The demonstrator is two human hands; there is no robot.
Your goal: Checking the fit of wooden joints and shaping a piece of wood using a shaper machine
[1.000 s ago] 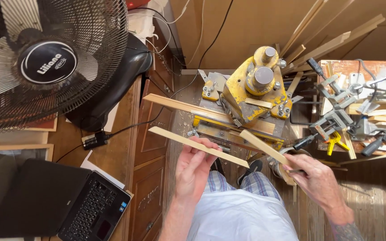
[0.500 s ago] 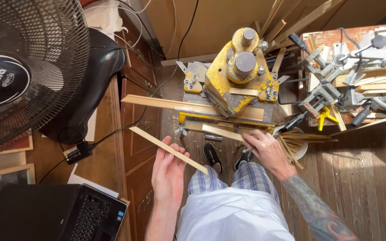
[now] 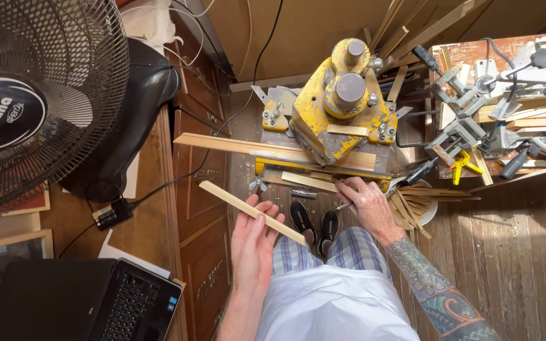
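Note:
My left hand (image 3: 252,243) lies palm up with a thin light wooden strip (image 3: 248,211) resting across its fingers, the strip slanting from upper left to lower right. My right hand (image 3: 364,203) reaches down to the front of a yellow machine (image 3: 342,107) and rests at its base rail, where a short wooden piece (image 3: 308,182) lies; a thin dark rod pokes out under the fingers. Whether that hand grips anything I cannot tell. A long wooden strip (image 3: 235,146) lies across the machine's bed, sticking out to the left.
A big black fan (image 3: 33,95) stands at the left on a wooden cabinet (image 3: 153,221), with a laptop (image 3: 90,303) at the lower left. Metal clamps (image 3: 462,126) and wood strips crowd the bench at right. A bowl of wood offcuts (image 3: 415,205) sits on the plank floor.
The view has shifted, so the machine sits nearer the centre. My right hand has moved from the wood pieces at the right onto the machine's front rail. My left hand still carries the strip.

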